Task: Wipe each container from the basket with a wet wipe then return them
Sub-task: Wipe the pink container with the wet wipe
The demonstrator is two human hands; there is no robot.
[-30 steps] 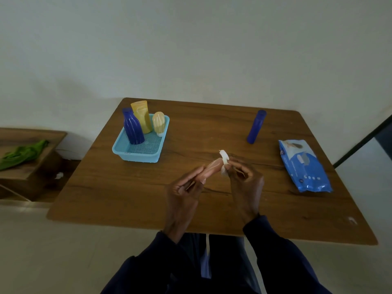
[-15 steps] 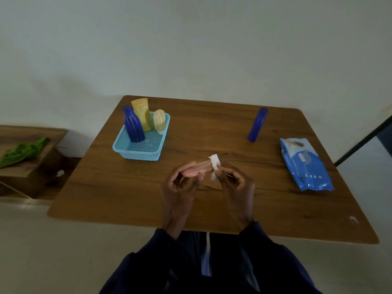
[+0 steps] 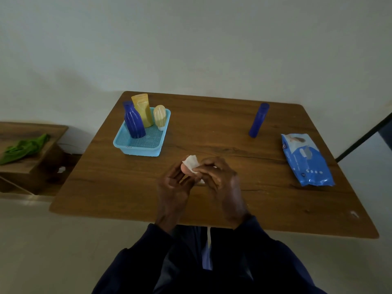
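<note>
Both hands closed on a small container and a wet wipe above the table.

The left hand [image 3: 174,183] grips a small pinkish container [image 3: 185,169], mostly hidden, long axis indeterminable; the right hand [image 3: 218,177] pinches a crumpled white wet wipe [image 3: 191,163] against its far end. Beyond, a perforated light-blue plastic basket [image 3: 135,148] holds a ribbed blue bottle [image 3: 133,120], a yellow tube [image 3: 143,110] and a cream bottle [image 3: 159,116]. A blue cylinder [image 3: 258,120] stands upright near the glossy blue wipes pack [image 3: 307,161], print illegible, on the wood-grain table [image 3: 275,198].

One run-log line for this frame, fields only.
step: wiping | left hand: holds small pinkish container | right hand: rubs wet wipe on it | basket: three containers | blue tube: on table
</note>
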